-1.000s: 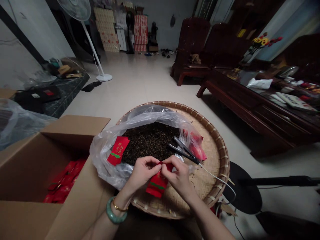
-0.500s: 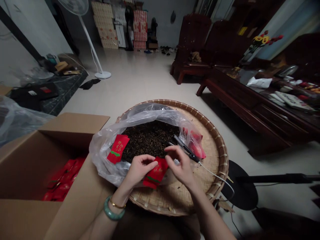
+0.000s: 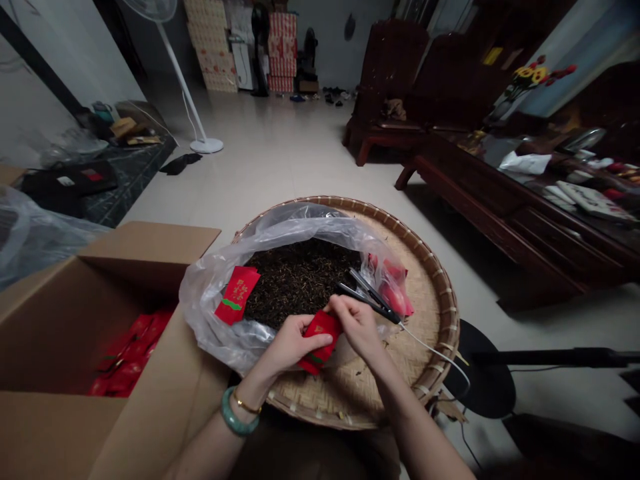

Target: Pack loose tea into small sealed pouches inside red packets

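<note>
Forearms (image 3: 417, 423) angle inward over the near side of the round basket (image 3: 431, 280), before the plastic bag (image 3: 213, 337). The left hand (image 3: 289, 345) clasps, thumb on top; the right hand (image 3: 356, 325) curls, fingertips narrow. Between them, the left holds the red packet (image 3: 324, 325); whether the right grips its top corner, I cannot tell.

A white fan (image 3: 180, 77) stands on pale floor (image 3: 280, 147).

Rectangular red packet (image 3: 327, 323) with green band partly hidden by left fingers (image 3: 319, 341), gold lettering unreadable; can't tell what right fingers (image 3: 346, 309) pinch. Open brown cardboard box (image 3: 150, 241) cropped at left, glossy red packets (image 3: 141, 339) inside blurred. White pedestal fan (image 3: 178, 73) head cropped at top.
</note>
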`<state>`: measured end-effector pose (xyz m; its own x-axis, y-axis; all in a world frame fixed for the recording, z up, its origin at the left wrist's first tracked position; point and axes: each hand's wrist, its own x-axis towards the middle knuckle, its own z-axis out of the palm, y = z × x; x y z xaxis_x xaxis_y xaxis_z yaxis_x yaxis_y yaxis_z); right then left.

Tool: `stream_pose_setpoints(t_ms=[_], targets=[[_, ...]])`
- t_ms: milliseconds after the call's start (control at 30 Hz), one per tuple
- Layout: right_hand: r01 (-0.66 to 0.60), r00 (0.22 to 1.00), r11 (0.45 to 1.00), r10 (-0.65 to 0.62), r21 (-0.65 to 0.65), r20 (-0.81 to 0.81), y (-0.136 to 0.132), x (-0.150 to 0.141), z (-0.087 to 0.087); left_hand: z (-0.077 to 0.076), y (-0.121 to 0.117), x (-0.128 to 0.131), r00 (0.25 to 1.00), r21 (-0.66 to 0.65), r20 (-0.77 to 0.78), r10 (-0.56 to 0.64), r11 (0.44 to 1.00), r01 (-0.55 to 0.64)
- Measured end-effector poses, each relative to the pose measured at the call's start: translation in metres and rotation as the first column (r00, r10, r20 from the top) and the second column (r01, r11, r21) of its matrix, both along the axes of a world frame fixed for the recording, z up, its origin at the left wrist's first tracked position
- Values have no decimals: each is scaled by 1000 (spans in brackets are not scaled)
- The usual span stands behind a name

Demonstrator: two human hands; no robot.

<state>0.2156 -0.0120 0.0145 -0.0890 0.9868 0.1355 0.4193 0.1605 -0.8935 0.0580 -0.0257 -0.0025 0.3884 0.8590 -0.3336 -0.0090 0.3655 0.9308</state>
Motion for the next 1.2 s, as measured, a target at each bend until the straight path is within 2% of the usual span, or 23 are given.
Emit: stream_pose_setpoints(t_ms=[33,100,167,233,300,367,500,533,600,633,733,867,933,1067,1200], targets=[[42,998,999,-42,14,36,4,10,-3,-2,0,0,1000,-44,22,18,999,-17],[139,956,978,-174,158,235,13,33,-11,-4,1,-2,996,-105,64,63,993,-56],[173,815,958,-269,227,513,20,55,-23,-3,2,-4,992,-132,91,92,988,-79],[136,685,973,-229,187,692,24,71,-37,-2,3,-4,989,-144,105,104,986,-88],[95,620,988,-154,121,769,26,78,-47,-1,3,-2,988,-142,106,111,985,-96],[69,640,992,-123,103,758,28,81,-51,0,3,-1,989,-118,96,111,988,-99],[84,845,989,-136,122,518,24,80,-35,-3,5,-1,995,-21,20,95,995,-94],[84,894,993,-110,78,435,21,77,-28,-3,6,-1,996,6,-8,93,996,-93],[19,953,996,9,-91,302,12,68,-11,-5,8,-1,994,58,-63,90,995,-86],[-63,959,985,105,-161,262,8,62,-4,-5,9,-1,992,88,-92,91,993,-83],[-209,946,957,250,-200,207,-1,42,13,-6,10,1,976,168,-188,108,983,-77],[-240,935,946,286,-216,211,-1,28,18,-6,8,1,956,168,-269,116,983,-72],[-238,933,951,280,-199,224,0,28,16,-6,9,0,974,124,-199,106,989,-83],[-259,929,947,298,-188,220,0,31,16,-2,16,-4,981,23,82,177,984,-179],[-255,933,952,289,-171,217,-1,31,20,4,22,-3,966,11,117,229,973,-231]])
